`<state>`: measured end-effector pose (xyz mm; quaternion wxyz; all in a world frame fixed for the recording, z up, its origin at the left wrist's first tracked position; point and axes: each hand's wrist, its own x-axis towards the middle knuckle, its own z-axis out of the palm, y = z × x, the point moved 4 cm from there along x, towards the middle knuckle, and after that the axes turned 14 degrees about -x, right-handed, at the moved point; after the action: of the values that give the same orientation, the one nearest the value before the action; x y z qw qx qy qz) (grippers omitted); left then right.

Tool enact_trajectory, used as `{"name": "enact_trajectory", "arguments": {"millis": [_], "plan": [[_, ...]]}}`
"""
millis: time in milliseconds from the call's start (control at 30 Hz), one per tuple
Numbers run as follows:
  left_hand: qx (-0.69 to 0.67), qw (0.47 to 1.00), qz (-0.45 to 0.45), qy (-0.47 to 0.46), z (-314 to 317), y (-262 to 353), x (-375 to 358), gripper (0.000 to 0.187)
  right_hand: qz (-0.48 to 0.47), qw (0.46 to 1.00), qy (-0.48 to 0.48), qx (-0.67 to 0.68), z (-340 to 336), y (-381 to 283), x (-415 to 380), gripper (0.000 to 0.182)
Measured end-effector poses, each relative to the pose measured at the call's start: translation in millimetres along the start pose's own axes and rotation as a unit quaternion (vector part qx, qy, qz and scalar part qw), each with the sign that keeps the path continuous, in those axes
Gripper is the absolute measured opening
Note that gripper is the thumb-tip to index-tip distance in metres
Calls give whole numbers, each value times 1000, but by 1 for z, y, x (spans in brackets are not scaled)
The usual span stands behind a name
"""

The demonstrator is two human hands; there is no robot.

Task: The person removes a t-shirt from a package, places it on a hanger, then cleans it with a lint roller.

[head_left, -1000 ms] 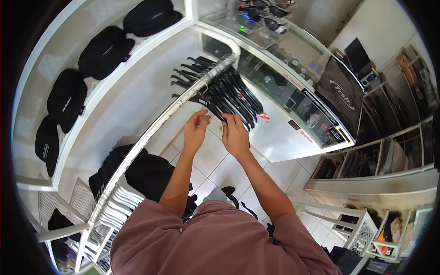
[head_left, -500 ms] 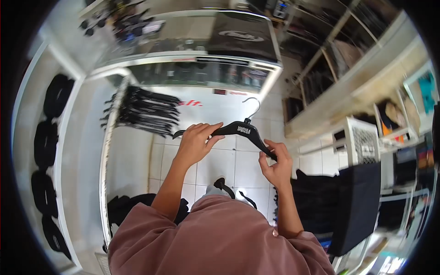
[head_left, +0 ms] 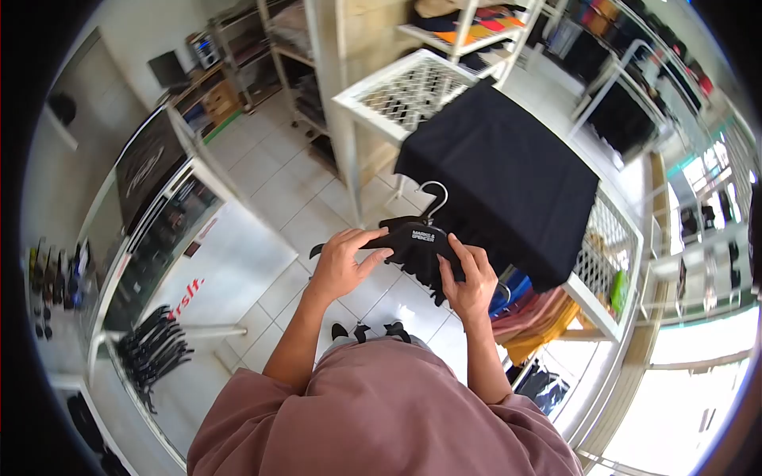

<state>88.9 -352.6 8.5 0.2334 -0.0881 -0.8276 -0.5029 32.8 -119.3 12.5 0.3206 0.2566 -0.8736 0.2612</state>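
A black clothes hanger (head_left: 424, 237) with a silver hook and white lettering is held out in front of my chest. My left hand (head_left: 341, 266) is closed on its left arm, thumb on the near side and fingers over the top. Around its right arm, my right hand (head_left: 470, 279) is closed in the same manner. Just beyond the hanger lies black cloth (head_left: 500, 178), draped over a white lattice-topped table (head_left: 615, 258). The dark cloth edge behind the hanger makes its right end hard to make out.
At left, several black hangers (head_left: 151, 349) hang from a white rack beside a glass display counter (head_left: 230, 262) with red lettering. Folded coloured cloths (head_left: 536, 317) sit under the lattice table. A white shelf unit (head_left: 468, 36) stands at the back.
The view has swung to the right, so the counter and hanging hangers now lie further left. The black cloth on the lattice table is now straight ahead. Both hands keep hold of the hanger.
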Motion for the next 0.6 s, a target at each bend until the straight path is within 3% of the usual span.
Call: {"name": "enact_trajectory", "arguments": {"millis": [167, 233, 300, 467, 600], "plan": [[-74, 996, 11, -51, 57, 3, 35, 30, 101, 993, 28, -61, -47, 67, -34, 43], [-45, 996, 19, -75, 68, -12, 50, 27, 145, 985, 34, -83, -58, 86, -48, 43], [32, 995, 90, -16, 73, -23, 65, 26, 163, 980, 45, -103, -66, 99, -59, 43], [163, 975, 145, -32, 82, -71, 93, 51, 193, 969, 29, -151, -75, 103, -78, 45], [191, 958, 206, -56, 85, -90, 110, 51, 207, 965, 32, -157, -73, 92, -82, 46]]}}
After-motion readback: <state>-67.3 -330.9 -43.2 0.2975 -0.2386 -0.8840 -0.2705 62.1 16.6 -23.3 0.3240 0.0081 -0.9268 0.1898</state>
